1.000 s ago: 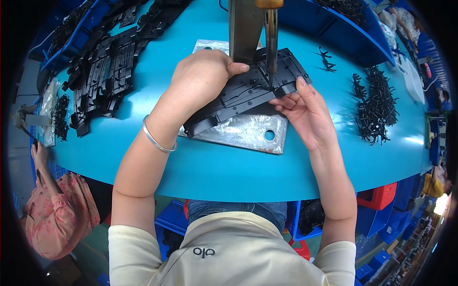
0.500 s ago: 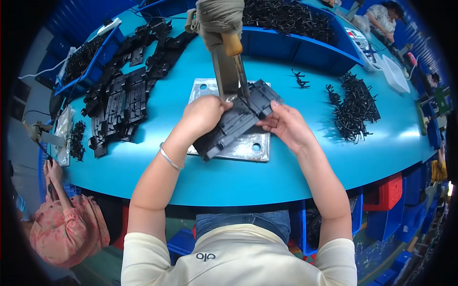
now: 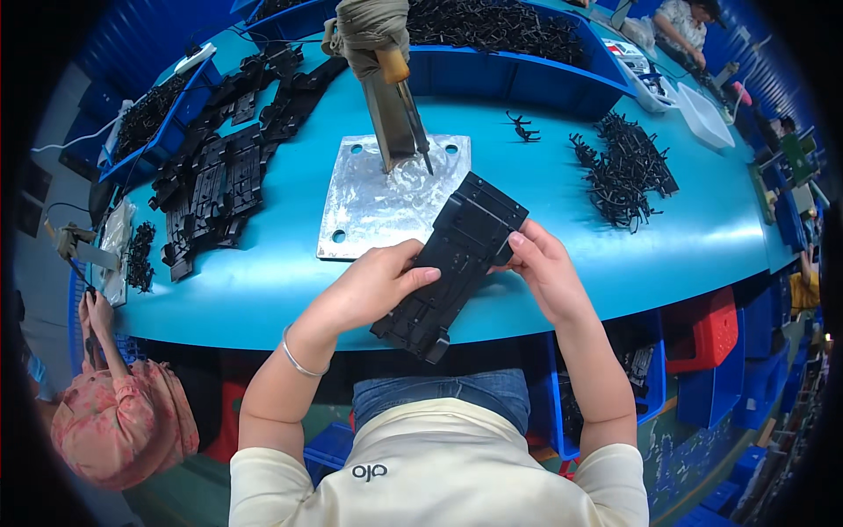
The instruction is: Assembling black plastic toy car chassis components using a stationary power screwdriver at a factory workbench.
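Note:
Both my hands hold a long black plastic moulded part (image 3: 458, 255), tilted above the table's front edge. My left hand (image 3: 373, 285) grips its left side, thumb on top. At its right edge my right hand (image 3: 544, 263) pinches it between thumb and fingers. Beyond the part stands a soldering iron (image 3: 413, 114), its handle fixed to a cloth-wrapped upright post (image 3: 387, 123), tip pointing down. The post rises from a square metal base plate (image 3: 378, 198) with holes in its corners. The iron's tip and the part are apart.
Similar black parts (image 3: 215, 189) lie piled at left. Small black branched pieces (image 3: 628, 171) form a heap at right, with a few (image 3: 523, 127) nearer the middle. Blue bins (image 3: 518, 79) stand behind; a white tray (image 3: 705, 119) sits far right. Another person (image 3: 123, 413) works at left.
The black part has moved from under the soldering iron's tip toward me, and is turned more upright in the view. Both hands came back with it, still holding it.

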Demonstrator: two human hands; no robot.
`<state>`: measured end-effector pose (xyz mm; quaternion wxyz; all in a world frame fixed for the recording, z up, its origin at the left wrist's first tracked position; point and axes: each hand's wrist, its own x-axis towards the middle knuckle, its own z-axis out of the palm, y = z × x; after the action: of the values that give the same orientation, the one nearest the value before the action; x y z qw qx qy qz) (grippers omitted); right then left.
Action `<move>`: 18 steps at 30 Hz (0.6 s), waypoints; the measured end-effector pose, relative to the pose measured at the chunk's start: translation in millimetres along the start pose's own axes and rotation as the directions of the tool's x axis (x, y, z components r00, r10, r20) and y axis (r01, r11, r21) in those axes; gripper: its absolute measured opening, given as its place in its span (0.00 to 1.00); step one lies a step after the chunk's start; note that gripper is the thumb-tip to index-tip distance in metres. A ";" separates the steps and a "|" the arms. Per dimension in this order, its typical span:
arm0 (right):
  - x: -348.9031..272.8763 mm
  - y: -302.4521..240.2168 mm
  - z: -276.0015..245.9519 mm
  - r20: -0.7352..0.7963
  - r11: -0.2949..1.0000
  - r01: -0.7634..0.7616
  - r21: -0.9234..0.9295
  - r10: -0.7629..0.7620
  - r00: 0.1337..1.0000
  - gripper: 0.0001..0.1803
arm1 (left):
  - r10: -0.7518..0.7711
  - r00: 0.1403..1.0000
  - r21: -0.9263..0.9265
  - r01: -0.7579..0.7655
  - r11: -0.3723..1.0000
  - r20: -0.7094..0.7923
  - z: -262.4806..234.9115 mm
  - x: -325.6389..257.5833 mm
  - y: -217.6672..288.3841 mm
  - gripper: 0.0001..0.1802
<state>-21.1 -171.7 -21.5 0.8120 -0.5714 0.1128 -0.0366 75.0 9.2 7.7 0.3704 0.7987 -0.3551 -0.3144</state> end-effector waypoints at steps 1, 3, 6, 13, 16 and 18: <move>-3.6 -0.8 1.7 0.007 0.999 0.038 -0.014 -0.038 0.999 0.17 | 0.001 1.000 0.002 -0.001 1.000 -0.004 4.2 -2.5 -0.1 0.16; -10.6 -2.6 2.9 0.029 0.997 0.057 -0.055 -0.056 0.998 0.17 | 0.112 0.979 -0.077 -0.126 0.989 -0.168 11.8 -7.8 0.9 0.16; -16.9 -4.9 5.1 0.063 0.992 0.080 -0.099 -0.074 0.995 0.18 | 0.131 0.977 -0.108 -0.151 0.983 -0.169 13.5 -15.2 8.1 0.15; -27.5 -15.1 14.2 0.099 0.992 0.111 -0.059 -0.105 0.989 0.19 | 0.049 0.988 -0.092 -0.063 0.994 -0.147 11.9 -30.1 20.7 0.14; -29.7 -15.2 16.8 0.085 0.986 0.162 -0.038 -0.158 0.984 0.17 | 0.038 0.987 -0.128 -0.058 0.990 -0.156 13.4 -33.6 22.2 0.13; -30.5 -13.6 14.1 0.095 0.985 0.165 -0.047 -0.160 0.983 0.18 | 0.076 0.983 -0.150 -0.102 0.983 -0.168 14.7 -35.3 21.8 0.13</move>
<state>-46.6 -157.6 0.1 0.7947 -0.6018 0.0297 -0.0735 37.1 21.6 26.2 0.4740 0.7729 -0.3332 -0.2588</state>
